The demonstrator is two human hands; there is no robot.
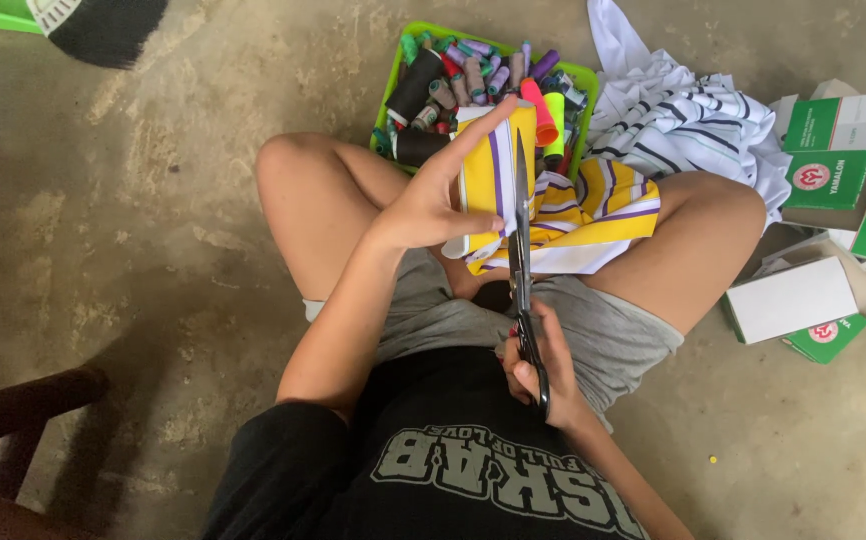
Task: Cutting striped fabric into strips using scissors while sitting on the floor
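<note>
Scissors up against the striped cloth, cross-legged on the concrete floor [153, 230].

Behind the knees sits a green tray [394, 72], packed with thread spools [473, 75] in purple, pink, neon yellow and dark shades; over at the right, green-and-white cardboard boxes [833, 150] lie open or stacked, contents out of sight, with a heap of white striped fabric [683, 130] beside them. In the lap, the yellow, white and purple striped cloth [593, 215] spills across the thighs. The left hand [433, 205] pinches its folded edge upright, index finger stretched along the top. The right hand [543, 370], fingers curled through the handles, grips black scissors [523, 250], blades nearly together, pointing up, touching that held fold just right of the left hand.
</note>
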